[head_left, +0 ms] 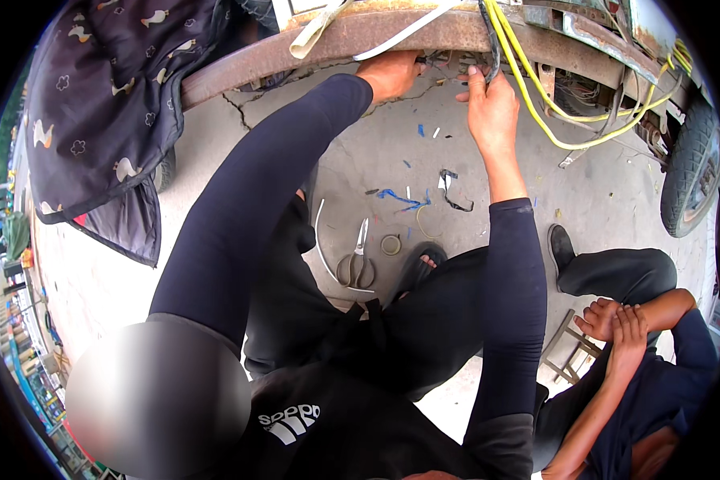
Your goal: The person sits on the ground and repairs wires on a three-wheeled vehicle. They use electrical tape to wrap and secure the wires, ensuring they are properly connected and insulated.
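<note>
While my right grip [492, 108] pinches the black cable [493, 54], upper centre, I can't tell how closed my left grip [388, 78] is; seemingly cable-handling, next needing steadiness

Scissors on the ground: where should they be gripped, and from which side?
I'd take the scissors by the loop handles, coming from the wearer's side and down from above. The loops lie nearest the wearer's body, while the blades point away. The tape roll sits close on the right and a white strip curves along the left, so a sideways approach looks less tidy.
</note>
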Tool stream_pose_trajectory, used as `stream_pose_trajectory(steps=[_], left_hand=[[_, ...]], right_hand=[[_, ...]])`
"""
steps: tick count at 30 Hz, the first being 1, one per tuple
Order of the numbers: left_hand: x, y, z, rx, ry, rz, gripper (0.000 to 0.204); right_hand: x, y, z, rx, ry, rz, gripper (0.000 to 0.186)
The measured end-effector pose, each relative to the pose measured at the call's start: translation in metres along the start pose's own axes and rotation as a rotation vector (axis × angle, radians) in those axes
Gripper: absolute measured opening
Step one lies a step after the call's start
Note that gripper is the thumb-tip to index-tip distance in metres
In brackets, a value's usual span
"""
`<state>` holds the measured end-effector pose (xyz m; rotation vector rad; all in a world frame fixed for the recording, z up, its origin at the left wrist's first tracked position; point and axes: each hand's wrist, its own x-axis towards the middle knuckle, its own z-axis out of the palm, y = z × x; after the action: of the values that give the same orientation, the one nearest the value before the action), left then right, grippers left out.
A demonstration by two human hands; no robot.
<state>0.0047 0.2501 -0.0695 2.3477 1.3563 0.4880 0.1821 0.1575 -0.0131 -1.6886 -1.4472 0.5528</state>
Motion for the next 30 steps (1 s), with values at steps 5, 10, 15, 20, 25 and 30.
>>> stream_pose_trajectory(steps=[5, 10, 15, 20, 25, 30], left_hand=[[-0.003, -0.002, 0.003, 0.010, -0.009, -0.021, 0.031], [-0.004, -0.015, 0.016, -0.100, -0.002, -0.033, 0.028], [-0.004, -0.002, 0.017, -0.289, -0.131, -0.190, 0.031], [0.053, -0.044, 0.085, -0.170, -0.159, 0.062, 0.034], [0.065, -0.159, 0.121, 0.847, -0.176, 0.665, 0.040], [0.075, -0.048, 0.109, -0.417, -0.444, -0.026, 0.042]], right_hand=[[0.005, 0.027, 0.020, 0.036, -0.086, 0.110, 0.038], [0.004, 0.027, 0.044, 0.387, -0.262, 0.322, 0.040], [0.020, 0.057, 0.064, 0.543, -0.292, 0.372, 0.040], [0.016, 0.071, 0.060, 0.449, -0.315, 0.363, 0.042], [0.023, 0.049, 0.102, 0.578, -0.416, 0.384, 0.041], [0.020, 0.094, 0.062, 0.502, -0.164, 0.453, 0.031]])
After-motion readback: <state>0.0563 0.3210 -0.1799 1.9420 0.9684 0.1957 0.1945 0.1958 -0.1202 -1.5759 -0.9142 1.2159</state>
